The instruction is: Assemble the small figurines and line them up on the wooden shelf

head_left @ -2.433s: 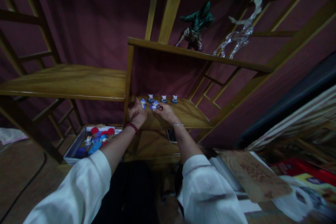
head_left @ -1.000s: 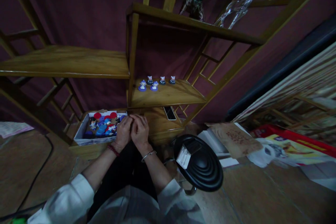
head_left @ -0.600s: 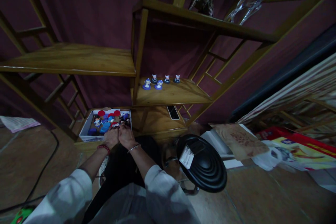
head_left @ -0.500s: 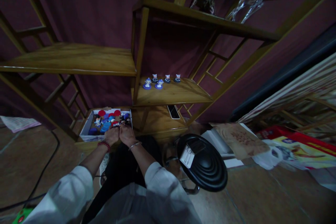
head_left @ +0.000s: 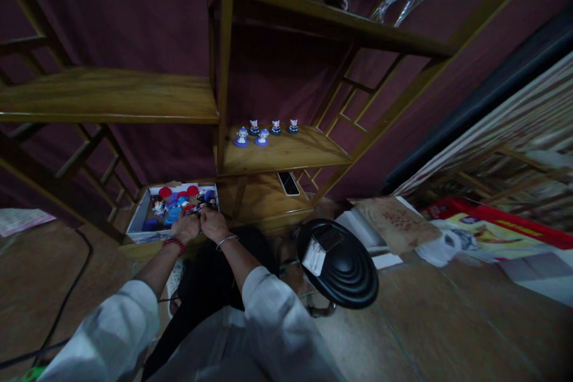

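Over the front edge of a white box (head_left: 135, 222), my left hand (head_left: 185, 227) and my right hand (head_left: 213, 224) are close together with their fingers curled inward. Whatever they hold is too small and too hidden to name. Inside the box lie several small figurines (head_left: 158, 207), along with red discs (head_left: 165, 191) and blue and purple round pieces (head_left: 172, 216). Up on the middle shelf stand purple-and-white figurines (head_left: 242, 136) on purple bases. Behind and beside them are black-and-white figurines (head_left: 276, 127) on dark bases.
A phone (head_left: 287, 184) lies on the low shelf, right of the box. To my right is a black round stool (head_left: 340, 265) with a paper on it. Flat cardboard (head_left: 394, 224) and a red-yellow box (head_left: 496, 236) lie beyond. A cable (head_left: 74, 280) crosses the floor at left.
My view has shifted a little, so the shelf and box appear farther left. My hands have drawn slightly apart from each other, still at the box's front edge. The shelf figurines stand as before.
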The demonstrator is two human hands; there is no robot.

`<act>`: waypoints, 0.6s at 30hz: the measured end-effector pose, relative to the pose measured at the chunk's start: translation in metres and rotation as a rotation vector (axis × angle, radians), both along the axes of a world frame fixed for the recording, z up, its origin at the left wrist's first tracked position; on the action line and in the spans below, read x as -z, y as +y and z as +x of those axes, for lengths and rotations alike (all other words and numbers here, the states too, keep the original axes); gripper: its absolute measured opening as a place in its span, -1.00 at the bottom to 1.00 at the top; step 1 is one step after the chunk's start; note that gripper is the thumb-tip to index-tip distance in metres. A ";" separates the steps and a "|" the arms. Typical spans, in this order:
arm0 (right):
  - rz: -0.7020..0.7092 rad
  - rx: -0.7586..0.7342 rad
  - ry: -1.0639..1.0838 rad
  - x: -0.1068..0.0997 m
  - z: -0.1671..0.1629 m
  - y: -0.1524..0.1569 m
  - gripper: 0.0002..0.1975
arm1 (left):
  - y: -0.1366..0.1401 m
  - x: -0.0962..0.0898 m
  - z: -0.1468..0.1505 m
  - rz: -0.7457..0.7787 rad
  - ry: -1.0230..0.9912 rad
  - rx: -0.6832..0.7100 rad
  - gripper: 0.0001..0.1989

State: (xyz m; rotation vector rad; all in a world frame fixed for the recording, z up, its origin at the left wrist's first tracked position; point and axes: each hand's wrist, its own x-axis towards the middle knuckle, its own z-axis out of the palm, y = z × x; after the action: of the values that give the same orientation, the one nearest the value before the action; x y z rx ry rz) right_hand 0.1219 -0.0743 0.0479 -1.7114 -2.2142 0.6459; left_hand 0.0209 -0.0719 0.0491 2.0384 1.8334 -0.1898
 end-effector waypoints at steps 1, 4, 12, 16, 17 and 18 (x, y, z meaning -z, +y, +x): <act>-0.001 -0.003 -0.006 -0.001 0.000 0.000 -0.71 | 0.000 -0.001 0.001 -0.002 -0.002 -0.016 -0.64; 0.014 -0.011 -0.001 -0.003 0.001 -0.001 -0.72 | -0.002 -0.006 0.003 0.000 -0.002 -0.054 -0.64; 0.041 -0.013 0.019 0.001 0.001 -0.002 -0.72 | -0.005 -0.013 0.004 -0.005 -0.002 -0.048 -0.64; 0.026 0.010 0.020 0.002 0.001 -0.002 -0.72 | -0.008 -0.015 0.005 -0.002 0.002 -0.052 -0.64; 0.017 0.011 0.020 0.001 0.001 -0.002 -0.72 | -0.008 -0.016 0.005 0.003 0.004 -0.054 -0.64; 0.009 0.011 0.020 0.001 0.001 -0.002 -0.72 | -0.009 -0.016 0.005 0.009 0.007 -0.053 -0.64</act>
State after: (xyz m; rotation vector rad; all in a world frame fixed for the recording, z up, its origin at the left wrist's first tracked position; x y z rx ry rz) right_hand 0.1228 -0.0767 0.0469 -1.7046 -2.1888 0.6467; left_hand 0.0263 -0.0806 0.0652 1.9955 1.8932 -0.1751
